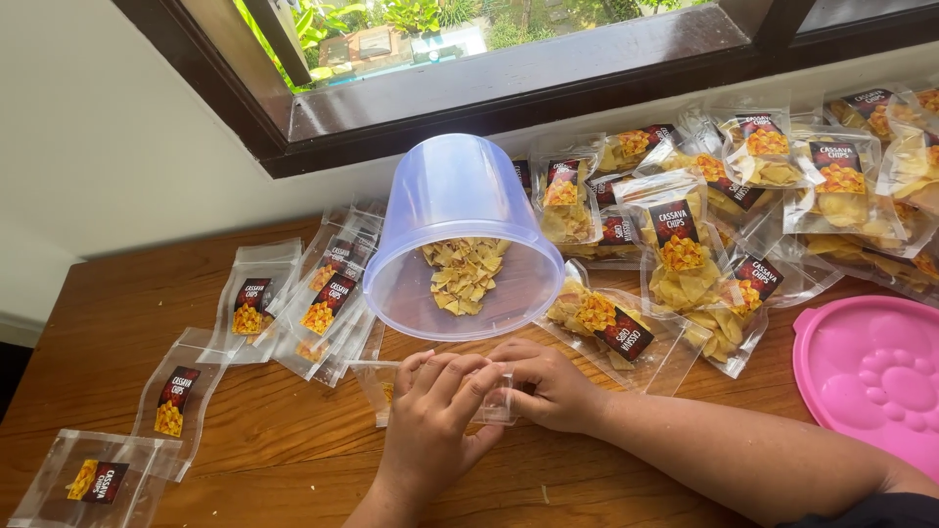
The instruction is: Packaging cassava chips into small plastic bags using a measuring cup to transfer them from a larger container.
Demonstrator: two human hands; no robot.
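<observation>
Wooden table (pixel 293 440) under a window, strewn with chip packets.
Left hand (pixel 430 420) and right hand (pixel 548 386) pinch a clear pouch (pixel 377 381); tipped tub (pixel 460 240) at twelve o'clock.

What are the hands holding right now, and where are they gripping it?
Both hands hold a clear plastic pouch flat on the wooden table: left hand and right hand pinch along its upper edge.

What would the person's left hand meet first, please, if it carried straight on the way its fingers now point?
Probably the rim of the tipped clear plastic tub holding chips, just beyond the small clear pouch the left hand grips; depth is uncertain.
</observation>
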